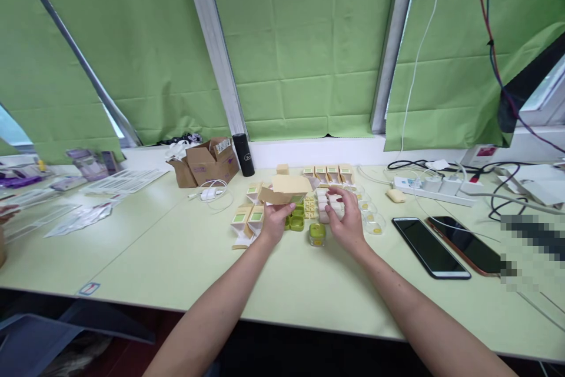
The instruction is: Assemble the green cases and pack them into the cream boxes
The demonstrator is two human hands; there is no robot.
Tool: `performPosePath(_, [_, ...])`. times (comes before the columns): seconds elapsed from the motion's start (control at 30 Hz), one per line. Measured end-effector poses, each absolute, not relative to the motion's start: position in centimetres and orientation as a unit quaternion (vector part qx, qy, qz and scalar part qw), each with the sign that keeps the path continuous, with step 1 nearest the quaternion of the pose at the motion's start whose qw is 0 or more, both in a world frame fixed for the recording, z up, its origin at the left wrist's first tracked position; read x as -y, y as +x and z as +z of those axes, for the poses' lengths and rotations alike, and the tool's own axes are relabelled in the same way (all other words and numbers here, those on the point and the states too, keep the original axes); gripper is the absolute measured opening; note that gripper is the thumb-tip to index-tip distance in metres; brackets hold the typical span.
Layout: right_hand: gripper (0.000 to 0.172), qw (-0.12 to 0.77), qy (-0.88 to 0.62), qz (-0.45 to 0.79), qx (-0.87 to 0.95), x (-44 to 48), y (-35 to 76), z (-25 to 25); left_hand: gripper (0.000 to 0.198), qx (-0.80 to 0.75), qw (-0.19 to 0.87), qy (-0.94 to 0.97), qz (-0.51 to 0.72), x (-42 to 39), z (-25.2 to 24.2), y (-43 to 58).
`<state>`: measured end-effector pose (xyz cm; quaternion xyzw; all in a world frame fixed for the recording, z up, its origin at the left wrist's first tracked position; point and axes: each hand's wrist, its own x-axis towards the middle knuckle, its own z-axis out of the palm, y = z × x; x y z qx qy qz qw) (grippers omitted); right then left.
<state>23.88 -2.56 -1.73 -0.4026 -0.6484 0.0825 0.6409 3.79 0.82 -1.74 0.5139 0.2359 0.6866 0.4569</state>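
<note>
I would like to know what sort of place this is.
Probably a shared workroom: small cartons stand in a row on a long table, another person's hand shows at the left edge, and a power strip lies at the right.

The pale green worktop [176,259] carries two phones [430,247], a white power strip [415,186], an open brown carton [212,165], a black bottle [243,155] and small green containers [297,223].
</note>
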Motion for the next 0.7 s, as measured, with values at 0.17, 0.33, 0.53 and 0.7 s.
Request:
performPosePath(0.17, [0.036, 0.647, -0.399, 0.081, 0.645, 2.7, 23.8, -1.7, 0.053, -0.209, 0.491, 0.476, 0.699, -1.1, -1.0, 3.9])
performPosePath(0.33, [0.037, 0.65, -0.389, 0.082, 0.648, 2.9, 23.8, -1.6, 0.051, -0.229, 0.522, 0.492, 0.658, -0.8, -0.7, 4.0])
performPosePath(0.53, [0.042, 0.635, -0.356, 0.103, 0.677, 3.2, 23.5, -1.4, 0.059, -0.225, 0.549, 0.507, 0.624, -0.3, -0.7, 4.7])
performPosePath(0.7, [0.044, 0.636, -0.317, 0.164, 0.685, 3.4, 23.1, -1.6, 0.062, -0.253, 0.528, 0.52, 0.622, 0.1, -0.9, 4.9])
